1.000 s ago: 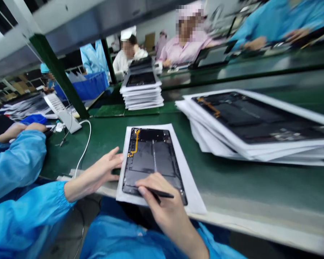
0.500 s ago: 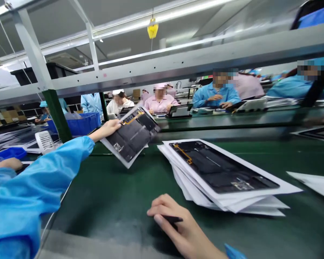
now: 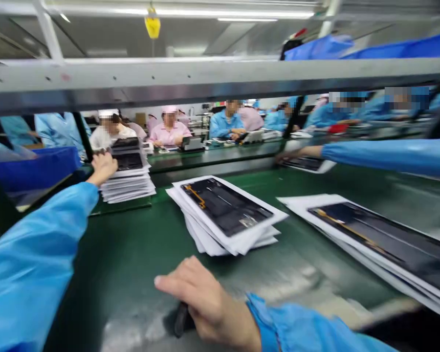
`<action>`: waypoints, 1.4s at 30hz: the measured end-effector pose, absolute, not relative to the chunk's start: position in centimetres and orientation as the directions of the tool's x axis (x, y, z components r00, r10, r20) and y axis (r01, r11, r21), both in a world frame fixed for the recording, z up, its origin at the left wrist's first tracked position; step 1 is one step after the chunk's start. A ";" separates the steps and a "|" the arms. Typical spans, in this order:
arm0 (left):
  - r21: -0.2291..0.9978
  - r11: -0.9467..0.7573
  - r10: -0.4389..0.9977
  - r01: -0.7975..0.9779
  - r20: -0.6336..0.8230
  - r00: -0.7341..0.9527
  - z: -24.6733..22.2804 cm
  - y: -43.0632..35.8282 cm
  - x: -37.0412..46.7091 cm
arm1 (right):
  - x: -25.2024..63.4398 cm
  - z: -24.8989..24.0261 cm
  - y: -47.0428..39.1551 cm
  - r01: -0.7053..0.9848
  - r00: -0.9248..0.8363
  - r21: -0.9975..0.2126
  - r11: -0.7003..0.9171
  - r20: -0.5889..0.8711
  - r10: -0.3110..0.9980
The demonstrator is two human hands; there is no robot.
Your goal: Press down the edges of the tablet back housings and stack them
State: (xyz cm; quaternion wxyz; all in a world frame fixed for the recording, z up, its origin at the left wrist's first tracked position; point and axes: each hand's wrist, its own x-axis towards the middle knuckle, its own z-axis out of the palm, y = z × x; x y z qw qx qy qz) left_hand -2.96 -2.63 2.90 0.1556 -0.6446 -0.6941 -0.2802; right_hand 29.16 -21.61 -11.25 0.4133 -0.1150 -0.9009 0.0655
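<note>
At left of the frame, the worker's left hand is at the left side of a sheet-layered tablet stack, topped by a dark opened tablet; from where I stand, I cannot tell whether the fingers grip or merely touch. At lower centre, the right hand is curled closed about a black pen-like tool, over the green workbench. At centre lies a second stack, with an orange flex cable on its top tablet; at right, a third stack.
</note>
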 end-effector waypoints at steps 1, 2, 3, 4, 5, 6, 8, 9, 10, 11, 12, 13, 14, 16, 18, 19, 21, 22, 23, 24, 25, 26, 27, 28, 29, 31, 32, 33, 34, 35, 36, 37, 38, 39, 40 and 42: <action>0.151 -0.023 0.807 0.988 0.586 -0.071 1.8 -3.3 -2.6 | 30.4 -10.3 -21.4 0.195 -0.615 -0.131 0.972 0.756 0.225; 0.122 -0.070 0.801 0.990 0.598 -0.017 0.6 -4.1 -2.4 | 31.9 -9.4 -20.9 0.268 -0.576 -0.074 0.961 0.786 0.222; 0.082 -0.145 0.805 0.986 0.589 0.069 -0.6 -5.1 -2.1 | 33.7 -8.6 -20.2 0.392 -0.502 -0.068 0.917 0.820 0.276; 0.046 -0.211 0.805 0.976 0.575 0.147 -1.9 -6.1 -1.9 | 35.5 -7.7 -19.3 0.521 -0.468 -0.068 0.851 0.811 0.352; 0.000 -0.285 0.794 0.959 0.561 0.236 -3.1 -7.2 -1.5 | 37.3 -7.0 -18.3 0.605 -0.478 -0.057 0.794 0.772 0.420; -0.071 -0.375 0.761 0.924 0.546 0.350 -4.2 -8.3 -0.9 | 38.9 -6.3 -17.3 0.626 -0.547 -0.033 0.779 0.694 0.468; -0.235 -0.552 0.631 0.800 0.509 0.585 -6.1 -10.4 0.9 | 41.1 -5.4 -15.5 0.600 -0.642 -0.017 0.800 0.586 0.494; -0.309 -0.626 0.543 0.716 0.486 0.685 -6.8 -11.4 2.2 | 41.7 -5.2 -14.8 0.581 -0.683 -0.009 0.814 0.539 0.493; -0.352 -0.681 0.467 0.643 0.468 0.751 -7.4 -12.3 3.7 | 42.0 -5.0 -14.3 0.560 -0.716 -0.003 0.828 0.501 0.486; -0.355 -0.720 0.418 0.596 0.465 0.781 -7.8 -13.1 5.4 | 42.0 -5.0 -14.1 0.542 -0.744 0.007 0.840 0.468 0.477; -0.316 -0.758 0.397 0.570 0.468 0.789 -8.1 -13.8 7.1 | 41.8 -5.0 -13.9 0.527 -0.768 0.017 0.850 0.438 0.468; -0.234 -0.798 0.409 0.555 0.467 0.784 -8.2 -14.4 8.9 | 41.5 -5.0 -14.0 0.515 -0.786 0.028 0.857 0.415 0.459; -0.111 -0.830 0.444 0.547 0.461 0.768 -8.3 -14.8 10.6 | 41.2 -5.1 -14.1 0.507 -0.798 0.039 0.861 0.399 0.452; 0.111 -0.843 0.517 0.527 0.443 0.733 -8.4 -15.2 13.5 | 40.5 -5.3 -14.4 0.502 -0.809 0.062 0.862 0.387 0.443; 0.250 -0.823 0.566 0.511 0.444 0.695 -8.3 -15.2 15.5 | 40.1 -5.5 -14.7 0.504 -0.807 0.080 0.860 0.399 0.436; 0.302 -0.808 0.589 0.506 0.454 0.669 -8.4 -15.2 16.1 | 40.0 -5.6 -14.8 0.504 -0.804 0.085 0.859 0.410 0.431; 0.446 -0.750 0.660 0.488 0.460 0.594 -8.5 -15.2 16.6 | 39.8 -5.6 -14.8 0.504 -0.790 0.086 0.860 0.449 0.418; 0.528 -0.706 0.704 0.472 0.449 0.551 -8.5 -15.2 16.6 | 39.8 -5.4 -14.8 0.506 -0.775 0.079 0.859 0.478 0.412; 0.614 -0.651 0.749 0.447 0.425 0.508 -8.5 -15.1 16.5 | 39.7 -5.3 -14.6 0.511 -0.754 0.068 0.857 0.514 0.409; 0.699 -0.586 0.792 0.409 0.391 0.469 -8.4 -15.0 16.4 | 39.5 -5.0 -14.4 0.519 -0.727 0.053 0.853 0.554 0.407; 0.778 -0.516 0.830 0.358 0.351 0.434 -8.3 -14.7 16.3 | 39.1 -4.7 -14.1 0.526 -0.696 0.037 0.850 0.593 0.405; 0.845 -0.445 0.860 0.296 0.312 0.403 -8.0 -14.3 16.3 | 38.7 -4.4 -13.9 0.531 -0.668 0.022 0.847 0.626 0.402; 0.898 -0.379 0.885 0.225 0.280 0.373 -7.5 -13.7 16.3 | 38.0 -4.2 -13.7 0.530 -0.649 0.012 0.848 0.649 0.397; 0.935 -0.322 0.904 0.152 0.255 0.342 -7.0 -13.1 16.5 | 37.2 -4.0 -13.7 0.526 -0.641 0.009 0.850 0.661 0.390; 0.958 -0.276 0.921 0.083 0.238 0.309 -6.4 -12.6 16.6 | 36.3 -3.9 -13.8 0.517 -0.644 0.011 0.856 0.663 0.380; 0.977 -0.213 0.948 -0.031 0.214 0.234 -5.3 -12.1 16.6 | 34.4 -4.0 -14.6 0.499 -0.666 0.027 0.866 0.651 0.363; 0.979 -0.191 0.959 -0.073 0.202 0.200 -4.9 -12.5 16.3 | 33.6 -4.2 -15.4 0.495 -0.673 0.033 0.868 0.646 0.360; 0.979 -0.174 0.967 -0.106 0.190 0.169 -4.6 -13.3 15.6 | 33.0 -4.5 -16.5 0.495 -0.674 0.032 0.868 0.644 0.361; 0.980 -0.149 0.975 -0.128 0.167 0.145 -4.6 -14.4 14.6 | 32.6 -4.8 -17.8 0.496 -0.668 0.026 0.868 0.650 0.362; 0.982 -0.125 0.980 -0.140 0.144 0.136 -4.8 -16.0 13.2 | 32.4 -5.2 -19.4 0.493 -0.656 0.009 0.870 0.661 0.365; 0.986 -0.084 0.989 -0.143 0.100 0.112 -5.3 -17.8 11.4 | 32.3 -5.6 -21.1 0.482 -0.642 -0.013 0.876 0.675 0.364; 0.992 0.029 0.998 -0.121 -0.022 0.064 -6.0 -19.7 9.5 | 32.3 -6.0 -22.8 0.457 -0.614 -0.054 0.888 0.703 0.358; 0.985 0.149 0.989 -0.082 -0.149 0.011 -7.0 -21.7 7.4 | 32.3 -6.5 -24.5 0.372 -0.541 -0.151 0.916 0.766 0.347; 0.970 0.240 0.966 -0.032 -0.242 -0.085 -8.1 -23.5 5.4 | 32.1 -7.0 -26.1 0.303 -0.475 -0.228 0.925 0.805 0.354; 0.950 0.309 0.927 0.037 -0.292 -0.237 -9.4 -25.2 3.5 | 31.7 -7.6 -27.4 0.263 -0.433 -0.284 0.922 0.820 0.376; 0.946 0.220 0.918 0.237 -0.119 -0.379 -12.2 -27.7 0.7 | 30.3 -9.0 -29.1 0.222 -0.429 -0.359 0.907 0.799 0.421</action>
